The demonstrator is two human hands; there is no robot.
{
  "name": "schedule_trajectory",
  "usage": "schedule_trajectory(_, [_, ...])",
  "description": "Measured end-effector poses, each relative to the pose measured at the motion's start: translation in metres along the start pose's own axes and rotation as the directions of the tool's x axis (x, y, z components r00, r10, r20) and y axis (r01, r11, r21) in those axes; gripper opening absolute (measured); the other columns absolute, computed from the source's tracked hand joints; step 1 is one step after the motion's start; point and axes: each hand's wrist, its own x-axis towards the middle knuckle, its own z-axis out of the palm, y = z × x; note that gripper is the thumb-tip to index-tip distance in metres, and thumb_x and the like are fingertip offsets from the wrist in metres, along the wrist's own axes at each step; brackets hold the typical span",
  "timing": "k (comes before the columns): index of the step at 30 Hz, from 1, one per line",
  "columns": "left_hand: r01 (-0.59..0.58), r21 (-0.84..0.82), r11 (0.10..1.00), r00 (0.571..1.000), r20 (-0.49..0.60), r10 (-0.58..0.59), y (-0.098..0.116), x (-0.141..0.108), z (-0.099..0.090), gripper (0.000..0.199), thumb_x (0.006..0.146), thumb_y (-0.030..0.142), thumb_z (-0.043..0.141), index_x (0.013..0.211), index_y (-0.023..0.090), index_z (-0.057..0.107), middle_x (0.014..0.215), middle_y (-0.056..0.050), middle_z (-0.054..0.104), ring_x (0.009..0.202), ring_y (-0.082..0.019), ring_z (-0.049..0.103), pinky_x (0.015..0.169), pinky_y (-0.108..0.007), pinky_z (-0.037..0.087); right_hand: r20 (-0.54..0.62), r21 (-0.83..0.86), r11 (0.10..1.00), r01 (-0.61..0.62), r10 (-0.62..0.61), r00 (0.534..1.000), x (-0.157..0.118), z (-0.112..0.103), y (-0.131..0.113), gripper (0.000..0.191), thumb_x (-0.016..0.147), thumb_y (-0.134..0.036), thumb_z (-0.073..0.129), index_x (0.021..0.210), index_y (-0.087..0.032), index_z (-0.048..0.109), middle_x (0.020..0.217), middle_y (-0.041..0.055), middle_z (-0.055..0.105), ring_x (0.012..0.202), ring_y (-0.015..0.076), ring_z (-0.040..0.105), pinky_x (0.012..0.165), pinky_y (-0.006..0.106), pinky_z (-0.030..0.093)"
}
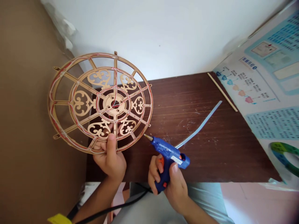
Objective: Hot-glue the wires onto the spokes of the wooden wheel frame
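My left hand (111, 160) grips the lower rim of a round, gold-coloured wheel-shaped frame (84, 119), thumb in front and fingers partly hidden behind. The frame is tilted up above the table. Red and white wires run along its rings and spokes, meeting near the centre hole, and scrollwork panels fill gaps between spokes. In my right hand (171, 182) is a blue hot glue gun (167, 151) with an orange trigger, my fingers wrapped around its handle. Its metal nozzle points up and left, close to the frame's lower right rim; whether they touch I cannot tell.
On the dark brown table (149, 168) lies a translucent glue stick (201, 126) behind the gun. A thin wooden stick (221, 91) rests near the printed board (263, 102) at right. A brown panel (28, 109) stands at left, a white wall behind. A black cord (116, 207) runs below.
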Motion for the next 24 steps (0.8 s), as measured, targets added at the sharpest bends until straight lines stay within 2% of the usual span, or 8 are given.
schedule_trajectory(7, [-0.018, 0.024, 1.000, 1.000, 0.022, 0.018, 0.003, 0.000, 0.000, 0.049, 0.095, 0.019, 0.075, 0.070, 0.024, 0.033, 0.086, 0.002, 0.075, 0.094, -0.020, 0.080, 0.092, -0.040, 0.065, -0.041, -0.049, 0.999, 0.013, -0.015, 0.999, 0.000, 0.002, -0.001, 0.054, 0.109, -0.076, 0.047, 0.088, -0.026, 0.048, 0.071, -0.0040, 0.052, 0.046, 0.0129, 0.049, 0.045, 0.025, 0.038])
schedule_trajectory(12, [-0.007, 0.012, 1.000, 1.000, 0.005, 0.007, 0.002, -0.001, -0.004, 0.050, 0.094, 0.020, 0.078, 0.067, 0.022, 0.036, 0.085, 0.003, 0.073, 0.083, -0.016, 0.076, 0.081, -0.032, 0.062, -0.026, 0.032, 0.999, -0.003, 0.004, 1.000, -0.001, -0.001, 0.003, 0.055, 0.108, -0.077, 0.048, 0.088, -0.026, 0.048, 0.073, -0.0056, 0.047, 0.042, 0.0095, 0.041, 0.042, 0.022, 0.031])
schedule_trajectory(16, [0.028, -0.037, 0.999, 1.000, 0.009, -0.028, 0.003, -0.002, -0.005, 0.050, 0.094, 0.018, 0.079, 0.067, 0.022, 0.038, 0.087, 0.002, 0.075, 0.087, -0.016, 0.078, 0.084, -0.032, 0.063, -0.015, 0.019, 1.000, -0.016, 0.017, 1.000, -0.003, -0.003, 0.004, 0.055, 0.109, -0.076, 0.047, 0.090, -0.025, 0.052, 0.074, -0.0038, 0.051, 0.046, 0.0105, 0.047, 0.045, 0.023, 0.033])
schedule_trajectory(20, [0.079, -0.080, 0.994, 0.997, 0.025, -0.078, 0.004, -0.003, -0.003, 0.050, 0.093, 0.017, 0.079, 0.067, 0.022, 0.036, 0.086, 0.004, 0.075, 0.093, -0.019, 0.081, 0.090, -0.035, 0.066, -0.060, -0.038, 0.999, -0.030, 0.028, 0.998, -0.008, -0.005, 0.007, 0.053, 0.111, -0.075, 0.041, 0.107, -0.025, 0.059, 0.081, 0.0013, 0.062, 0.053, 0.0160, 0.058, 0.048, 0.027, 0.045])
schedule_trajectory(24, [0.217, -0.147, 0.965, 0.976, 0.047, -0.212, 0.005, -0.001, -0.002, 0.049, 0.093, 0.018, 0.079, 0.068, 0.021, 0.037, 0.092, 0.003, 0.078, 0.100, -0.019, 0.082, 0.097, -0.038, 0.068, -0.065, -0.147, 0.989, -0.030, 0.020, 0.998, -0.015, -0.012, 0.010, 0.057, 0.111, -0.075, 0.038, 0.118, -0.025, 0.065, 0.091, 0.0087, 0.070, 0.062, 0.0227, 0.066, 0.055, 0.035, 0.055])
